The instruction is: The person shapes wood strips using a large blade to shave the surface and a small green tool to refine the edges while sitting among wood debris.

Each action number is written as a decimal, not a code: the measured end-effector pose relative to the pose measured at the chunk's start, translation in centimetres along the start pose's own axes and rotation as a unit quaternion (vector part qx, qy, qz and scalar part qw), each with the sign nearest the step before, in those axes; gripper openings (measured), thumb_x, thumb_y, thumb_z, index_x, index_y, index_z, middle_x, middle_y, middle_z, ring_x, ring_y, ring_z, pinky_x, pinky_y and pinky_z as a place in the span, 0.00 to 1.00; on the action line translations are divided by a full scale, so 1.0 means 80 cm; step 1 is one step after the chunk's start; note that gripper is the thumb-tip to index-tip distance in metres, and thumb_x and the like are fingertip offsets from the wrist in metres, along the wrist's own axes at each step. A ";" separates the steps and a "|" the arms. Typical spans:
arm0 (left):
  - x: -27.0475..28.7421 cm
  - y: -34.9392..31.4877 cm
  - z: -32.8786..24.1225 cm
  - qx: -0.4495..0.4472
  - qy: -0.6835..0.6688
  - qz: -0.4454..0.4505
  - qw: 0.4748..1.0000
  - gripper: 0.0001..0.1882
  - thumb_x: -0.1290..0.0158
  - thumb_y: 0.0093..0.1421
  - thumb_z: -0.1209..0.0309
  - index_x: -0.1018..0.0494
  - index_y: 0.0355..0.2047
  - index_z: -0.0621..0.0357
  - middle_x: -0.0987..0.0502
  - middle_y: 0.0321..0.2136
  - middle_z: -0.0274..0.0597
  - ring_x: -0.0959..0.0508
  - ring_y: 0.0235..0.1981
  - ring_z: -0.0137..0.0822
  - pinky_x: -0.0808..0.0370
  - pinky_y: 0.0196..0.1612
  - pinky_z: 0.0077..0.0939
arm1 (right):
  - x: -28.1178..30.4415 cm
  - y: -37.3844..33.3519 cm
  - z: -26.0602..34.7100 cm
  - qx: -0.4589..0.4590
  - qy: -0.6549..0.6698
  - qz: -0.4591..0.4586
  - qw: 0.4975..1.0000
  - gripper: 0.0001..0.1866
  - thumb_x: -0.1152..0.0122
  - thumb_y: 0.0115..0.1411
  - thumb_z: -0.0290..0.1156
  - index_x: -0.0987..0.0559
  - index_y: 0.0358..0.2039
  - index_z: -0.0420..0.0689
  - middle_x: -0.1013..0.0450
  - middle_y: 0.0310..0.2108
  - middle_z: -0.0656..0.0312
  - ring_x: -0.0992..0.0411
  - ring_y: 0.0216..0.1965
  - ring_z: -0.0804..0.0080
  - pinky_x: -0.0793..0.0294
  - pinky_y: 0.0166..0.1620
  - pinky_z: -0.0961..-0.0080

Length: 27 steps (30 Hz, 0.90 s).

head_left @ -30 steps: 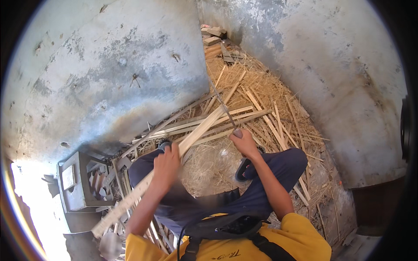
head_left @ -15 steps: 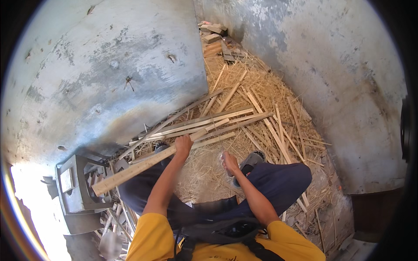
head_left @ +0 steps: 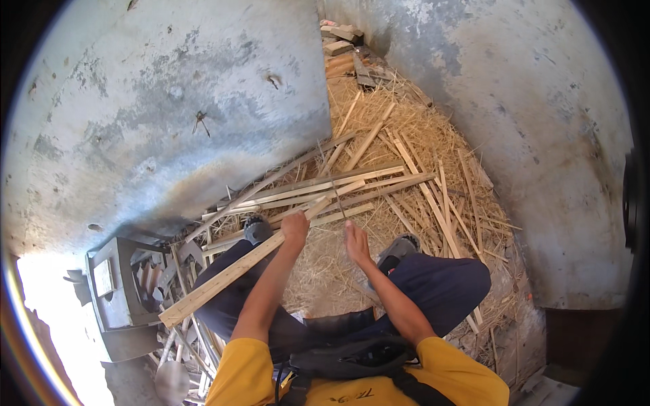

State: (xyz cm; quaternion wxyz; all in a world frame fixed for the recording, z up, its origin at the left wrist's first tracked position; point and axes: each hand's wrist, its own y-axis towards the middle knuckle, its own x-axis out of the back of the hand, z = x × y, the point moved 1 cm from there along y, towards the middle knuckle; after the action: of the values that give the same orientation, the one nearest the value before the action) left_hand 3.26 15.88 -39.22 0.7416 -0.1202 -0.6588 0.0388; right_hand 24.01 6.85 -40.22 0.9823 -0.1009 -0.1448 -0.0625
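My left hand [head_left: 295, 229] is closed round a long, pale wooden strip [head_left: 227, 276]. The strip slants from its broad near end at the lower left, over my left leg, to its narrower far end past my fist. My right hand [head_left: 357, 243] is a little to the right, closed on a knife. The knife's thin dark blade [head_left: 339, 199] points away from me, beside the strip's far end. Whether the blade touches the strip, I cannot tell. The handle is hidden in my fingers.
Several wooden strips [head_left: 379, 177] lie ahead, crossing on a heap of shavings [head_left: 420, 128]. Weathered walls [head_left: 176, 88] rise left and right. At left stands a grey metal frame [head_left: 112, 277], with scrap pieces beside it. Bricks [head_left: 338, 47] are piled in the far corner.
My right hand has risen and turned, so the knife blade now points away from me. My left hand and the strip have shifted slightly right.
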 end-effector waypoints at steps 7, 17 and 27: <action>-0.012 0.021 -0.050 -0.038 0.049 -0.006 0.998 0.16 0.39 0.63 0.52 0.21 0.39 0.50 0.14 0.32 0.39 0.12 0.35 0.40 0.17 0.36 0.35 | 0.009 -0.027 -0.162 -0.072 -0.197 -0.012 0.978 0.36 0.58 0.74 0.58 0.24 0.28 0.33 0.25 0.22 0.44 0.25 0.26 0.48 0.26 0.35 0.60; -0.012 0.007 -0.024 0.002 -0.022 -0.013 1.000 0.16 0.38 0.62 0.52 0.20 0.39 0.51 0.14 0.31 0.41 0.12 0.35 0.42 0.17 0.38 0.37 | 0.007 -0.002 -0.088 0.051 0.015 -0.069 0.996 0.38 0.58 0.73 0.62 0.23 0.23 0.39 0.30 0.16 0.57 0.30 0.17 0.64 0.30 0.26 0.61; 0.022 0.011 -0.005 0.007 -0.017 -0.003 1.000 0.20 0.41 0.64 0.50 0.21 0.41 0.54 0.14 0.33 0.42 0.12 0.36 0.43 0.17 0.39 0.39 | 0.017 -0.011 -0.098 -0.137 -0.008 0.005 0.990 0.34 0.55 0.72 0.61 0.28 0.21 0.43 0.34 0.14 0.63 0.35 0.13 0.68 0.37 0.19 0.64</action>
State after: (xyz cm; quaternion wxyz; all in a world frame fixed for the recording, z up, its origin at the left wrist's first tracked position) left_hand 3.97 17.07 -37.77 0.7311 -0.1120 -0.6716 0.0432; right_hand 27.28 4.20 -47.02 0.9583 -0.2359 -0.1421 -0.0765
